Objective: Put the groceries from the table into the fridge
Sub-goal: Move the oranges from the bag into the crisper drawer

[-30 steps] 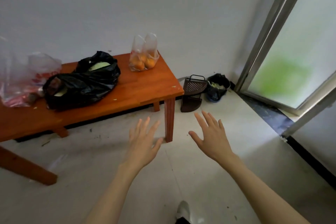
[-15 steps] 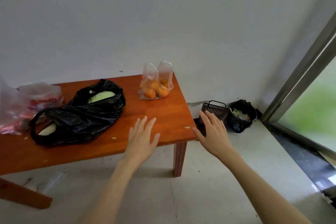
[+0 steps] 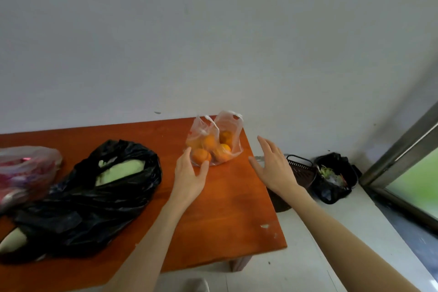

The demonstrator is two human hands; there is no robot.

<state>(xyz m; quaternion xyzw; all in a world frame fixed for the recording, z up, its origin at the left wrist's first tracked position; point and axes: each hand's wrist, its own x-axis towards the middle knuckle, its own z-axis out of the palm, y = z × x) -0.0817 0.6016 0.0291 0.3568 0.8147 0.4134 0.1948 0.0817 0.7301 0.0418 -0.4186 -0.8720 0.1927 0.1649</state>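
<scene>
Orange fruit in a clear bag point(image 3: 214, 143) on the desk point(image 3: 227, 206) is flanked by spread, empty left point(image 3: 190, 176) and right hands point(image 3: 275, 168), positioned for lifting.

Sitting on the floor just past the right hand point(image 3: 272, 169), partly hidden behind its wrist: a dark slotted basket point(image 3: 300, 168) with a wire handle. Standing just beside that basket, further right of the hand: a black-lined bin point(image 3: 341, 161) holding green and pale scraps. Rising above and beyond the hand: a plain white wall point(image 3: 213, 42). Slanting up well to the hand's right: a metal door frame point(image 3: 400, 147), enclosing a frosted pane point(image 3: 417, 185) glowing green. Spreading below the hand: pale floor tiles point(image 3: 308, 256).
</scene>
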